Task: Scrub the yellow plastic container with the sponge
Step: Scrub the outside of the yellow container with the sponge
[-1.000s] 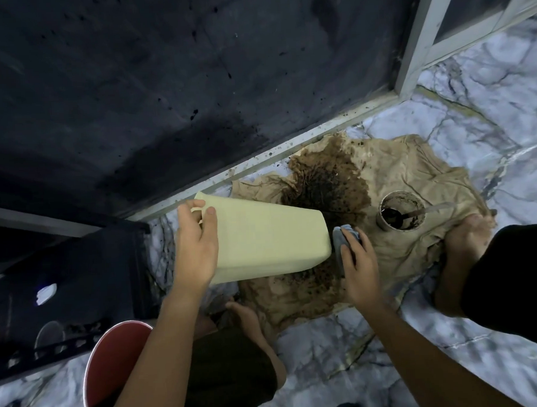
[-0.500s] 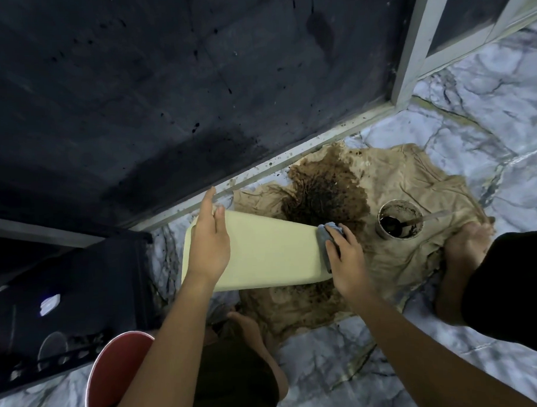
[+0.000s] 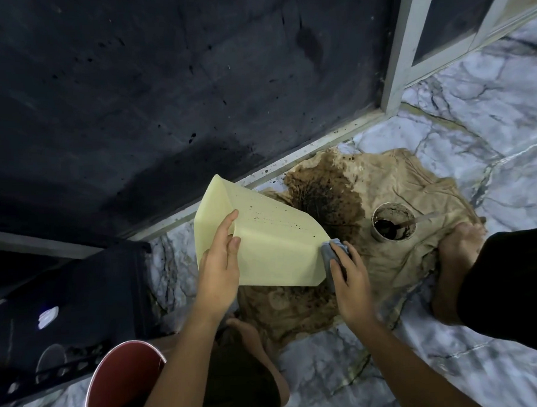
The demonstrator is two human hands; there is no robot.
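Observation:
The pale yellow plastic container is held tilted above a stained brown cloth, its upper face dotted with dark specks. My left hand grips its left end, thumb over the top edge and fingers wrapped on the near side. My right hand holds a grey sponge and presses it against the container's right end. Part of the sponge is hidden under my fingers.
The brown cloth lies on the marble floor with a dark wet stain. A round tin of dark paste with a stick stands on it. My bare feet rest on the cloth's edges. A red bucket is near left; a dark wall stands behind.
The container has turned, its left end now raised and a speckled face showing. My left hand shifted its grip along that end. The sponge stays at the right end.

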